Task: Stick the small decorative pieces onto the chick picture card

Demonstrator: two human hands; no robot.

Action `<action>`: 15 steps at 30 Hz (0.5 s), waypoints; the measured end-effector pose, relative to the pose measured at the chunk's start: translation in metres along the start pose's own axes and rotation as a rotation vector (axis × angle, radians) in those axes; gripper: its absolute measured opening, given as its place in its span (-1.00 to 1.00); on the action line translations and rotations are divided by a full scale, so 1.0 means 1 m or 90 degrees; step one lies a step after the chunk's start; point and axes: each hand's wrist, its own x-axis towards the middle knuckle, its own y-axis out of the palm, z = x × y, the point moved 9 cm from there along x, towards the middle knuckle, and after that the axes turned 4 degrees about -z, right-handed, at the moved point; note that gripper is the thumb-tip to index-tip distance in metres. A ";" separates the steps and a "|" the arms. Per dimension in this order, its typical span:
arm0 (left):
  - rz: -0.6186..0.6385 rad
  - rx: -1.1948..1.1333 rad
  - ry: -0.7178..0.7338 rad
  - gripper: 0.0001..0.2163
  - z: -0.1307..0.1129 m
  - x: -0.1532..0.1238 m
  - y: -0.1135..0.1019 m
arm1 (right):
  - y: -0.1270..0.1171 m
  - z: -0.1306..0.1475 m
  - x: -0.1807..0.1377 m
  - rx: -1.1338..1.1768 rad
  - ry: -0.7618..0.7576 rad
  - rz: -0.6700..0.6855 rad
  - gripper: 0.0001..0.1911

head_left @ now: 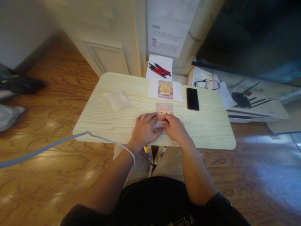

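Observation:
A pink card with a yellow cartoon duck (164,110) lies flat on the pale wooden table (207,125), near its front edge. Both my hands rest on the card's lower part. My left hand (145,129) has its fingers curled down onto the card's left side. My right hand (174,127) presses on its right side with fingers closed together. The lower half of the card is hidden under my fingers. A second picture of the same duck (165,89) lies on a white sheet just behind it.
A black phone (192,98) lies right of the pictures. A clear plastic bag (117,99) sits at the left. Red and black pens (160,69) lie on paper beyond the table. Glasses (207,84) rest on a low shelf at right. A grey cable (58,142) crosses my left wrist.

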 end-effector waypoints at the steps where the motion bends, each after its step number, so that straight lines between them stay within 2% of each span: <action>1: 0.000 -0.001 0.000 -0.49 0.000 0.000 0.000 | -0.003 -0.001 0.000 0.009 0.000 -0.010 -0.70; 5: -0.004 0.001 0.003 -0.52 -0.001 0.000 0.000 | -0.011 -0.008 0.001 0.050 -0.005 -0.033 -0.70; 9: -0.009 -0.001 0.004 -0.52 -0.001 0.000 -0.001 | -0.009 -0.009 0.000 0.055 -0.002 -0.024 -0.69; 15: -0.003 -0.004 -0.001 -0.49 0.000 0.000 0.000 | -0.002 0.003 0.002 0.060 -0.009 0.010 -0.67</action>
